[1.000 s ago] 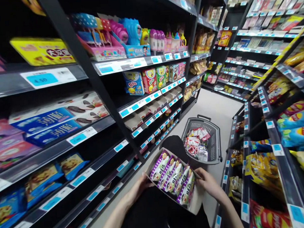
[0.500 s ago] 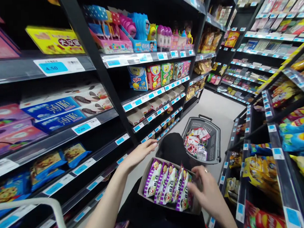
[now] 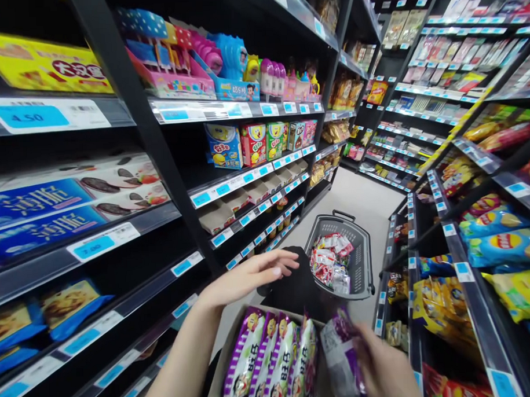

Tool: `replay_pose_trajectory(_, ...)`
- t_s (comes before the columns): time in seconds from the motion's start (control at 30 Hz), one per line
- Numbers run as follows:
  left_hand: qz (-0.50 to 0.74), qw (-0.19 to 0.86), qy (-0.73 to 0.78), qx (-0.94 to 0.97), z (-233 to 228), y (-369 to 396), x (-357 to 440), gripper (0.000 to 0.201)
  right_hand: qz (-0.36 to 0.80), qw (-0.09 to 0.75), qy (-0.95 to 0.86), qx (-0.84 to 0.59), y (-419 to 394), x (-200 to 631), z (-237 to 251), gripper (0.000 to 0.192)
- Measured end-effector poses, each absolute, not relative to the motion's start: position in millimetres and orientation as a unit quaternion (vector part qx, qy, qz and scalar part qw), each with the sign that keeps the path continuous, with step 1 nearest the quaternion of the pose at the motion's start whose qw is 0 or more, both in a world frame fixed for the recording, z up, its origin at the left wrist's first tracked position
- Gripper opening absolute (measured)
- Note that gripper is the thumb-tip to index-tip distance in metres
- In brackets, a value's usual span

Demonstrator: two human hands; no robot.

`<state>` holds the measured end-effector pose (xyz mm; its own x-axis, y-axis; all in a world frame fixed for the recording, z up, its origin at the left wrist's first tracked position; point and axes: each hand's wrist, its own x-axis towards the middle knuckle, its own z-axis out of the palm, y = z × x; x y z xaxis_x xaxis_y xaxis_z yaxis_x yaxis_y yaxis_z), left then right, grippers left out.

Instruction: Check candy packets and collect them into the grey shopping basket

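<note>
An open cardboard box (image 3: pixel 219 371) rests low in front of me, apparently on my lap. Several purple, white and green snack packets (image 3: pixel 266 355) stand in a row inside it. My right hand (image 3: pixel 379 356) grips one snack packet (image 3: pixel 340 352), lifted at the box's right side and slightly blurred. Above the box's far left edge, my left hand (image 3: pixel 254 274) hovers with fingers stretched out, holding nothing. Beyond my dark-clad knee (image 3: pixel 289 279) stands a grey shopping basket (image 3: pixel 363 259) holding several small red, white and silver packets (image 3: pixel 332 257).
Black store shelves (image 3: pixel 192 230) with price tags line my left, carrying biscuit boxes (image 3: pixel 39 200), candy boxes (image 3: pixel 254 144) and toy-like sweets (image 3: pixel 234 55). On the right, shelves hold chip bags (image 3: pixel 505 242). The pale aisle floor (image 3: pixel 356 192) runs ahead to shelves at the far end.
My right hand has pulled the rightmost packet up out of the row. My left hand has moved right, above the box. The view has shifted, bringing the box lower and nearer.
</note>
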<state>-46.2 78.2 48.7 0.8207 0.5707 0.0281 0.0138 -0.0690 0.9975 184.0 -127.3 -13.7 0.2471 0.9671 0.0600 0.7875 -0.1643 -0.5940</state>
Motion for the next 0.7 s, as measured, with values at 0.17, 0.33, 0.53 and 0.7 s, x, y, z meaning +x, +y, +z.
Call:
replay_pose_trajectory(0.17,0.205,0.648,0.185,0.71,48,59,-41,0.048,0.29,0.519,-0.47,-0.652,-102,212,47,0.031)
replay_pose_trajectory(0.33,0.315,0.722,0.103,0.608,51,42,-33,0.097,0.36,0.66,-0.419,-0.51,-48,178,70,0.034)
replay_pose_trajectory(0.53,0.485,0.665,0.191,0.535,56,36,-32,0.064,0.386,0.692,-0.399,-0.461,-17,159,53,0.048)
replay_pose_trajectory(0.7,0.452,0.651,0.213,0.571,58,30,-41,0.068,0.358,0.701,-0.399,-0.47,-18,165,44,0.052)
